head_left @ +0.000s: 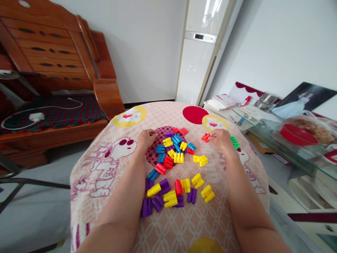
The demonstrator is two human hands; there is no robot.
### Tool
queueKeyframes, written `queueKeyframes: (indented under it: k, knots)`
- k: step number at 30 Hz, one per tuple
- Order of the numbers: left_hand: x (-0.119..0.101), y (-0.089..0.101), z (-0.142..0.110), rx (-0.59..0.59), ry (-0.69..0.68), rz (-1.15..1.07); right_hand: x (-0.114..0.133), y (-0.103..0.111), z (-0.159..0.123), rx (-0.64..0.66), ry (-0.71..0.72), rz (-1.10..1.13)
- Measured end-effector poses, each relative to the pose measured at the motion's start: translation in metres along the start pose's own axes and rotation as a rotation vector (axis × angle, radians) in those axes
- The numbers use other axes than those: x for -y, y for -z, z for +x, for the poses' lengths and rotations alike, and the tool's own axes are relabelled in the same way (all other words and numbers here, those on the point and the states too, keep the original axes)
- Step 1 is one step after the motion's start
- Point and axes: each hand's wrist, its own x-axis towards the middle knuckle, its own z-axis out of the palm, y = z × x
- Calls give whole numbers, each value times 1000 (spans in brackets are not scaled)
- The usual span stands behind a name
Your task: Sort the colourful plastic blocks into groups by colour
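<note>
Our right hand (pixel 220 138) pinches a red block (pixel 205 137); our left hand (pixel 147 138) rests curled, cannot tell its grip; colourful blocks (pixel 176 168) lie mid-surface between both.

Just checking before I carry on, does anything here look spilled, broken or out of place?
Nothing looks damaged or spilled. The plastic blocks lie loosely scattered on the cartoon cloth; a few green blocks sit apart beyond the right hand, which touches a red block.

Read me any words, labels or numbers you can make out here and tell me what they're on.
None can be read.
Air conditioner: its display panel is too small to read.
Papers: print too blurred.
Cloth: cartoon dogs and bears only, no legible words.
Toy blocks: no markings visible.
</note>
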Motion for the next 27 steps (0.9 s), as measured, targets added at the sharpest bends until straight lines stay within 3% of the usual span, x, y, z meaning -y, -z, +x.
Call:
queueKeyframes:
  k: [9, 14, 19, 27]
  knots:
    - [2, -1, 1, -4, -5, -5, -5, -24, 6, 14, -88, -109]
    - [2, -1, 1, -3, 5, -4, -15, -10, 5, -7, -124, -38]
    - [2, -2, 2, -6, 0, -2, -26, 5, 2, 53, -219, -26]
    - [2, -1, 1, -10, -4, 2, -35, -4, 5, 86, -255, -55]
